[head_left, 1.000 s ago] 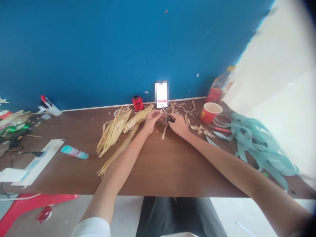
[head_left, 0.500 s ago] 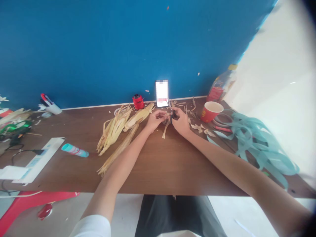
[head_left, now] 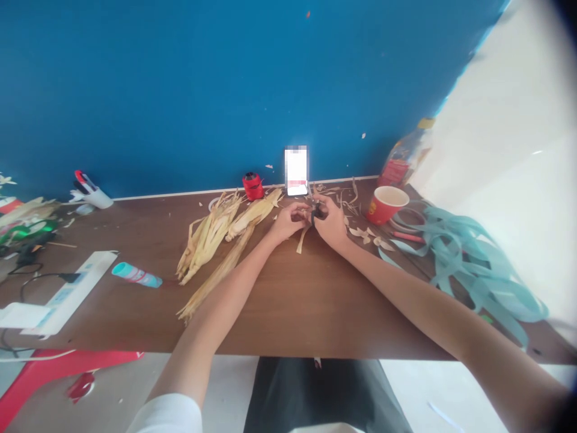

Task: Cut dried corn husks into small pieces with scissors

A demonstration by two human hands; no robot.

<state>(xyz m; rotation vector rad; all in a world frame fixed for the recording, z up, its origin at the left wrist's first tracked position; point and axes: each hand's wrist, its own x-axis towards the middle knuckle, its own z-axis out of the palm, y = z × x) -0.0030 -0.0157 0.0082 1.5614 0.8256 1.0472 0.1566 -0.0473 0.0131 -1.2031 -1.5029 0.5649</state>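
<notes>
Husk strip [head_left: 301, 239] is hanging from between my two hands toward the worktop [head_left: 288, 300], near its far edge and just in front of the phone [head_left: 296, 170] that is leaning on the blue wall. My left grip [head_left: 291, 219] is pinching the strip's upper end, with the fingers curled tight on it. My right grip [head_left: 331, 224] is wrapping the dark handles of the scissors [head_left: 316, 211] and is fully closed on them. The two hands are touching or very nearly so. The blades are too small and too hidden for me to tell whether they are standing open or shut.

I am judging the main risk to be my own left fingertips, which are sitting right where the blades are working, so a hurried snip could nick them. The husk is looking dry, so it could split along its grain instead of cutting cleanly. If my pinch is loosening, the strip could drop among the cut scraps [head_left: 369, 237] and get lost there. My right forearm is lying near the red paper cup [head_left: 386, 204], and a wide swing could tip it.
</notes>
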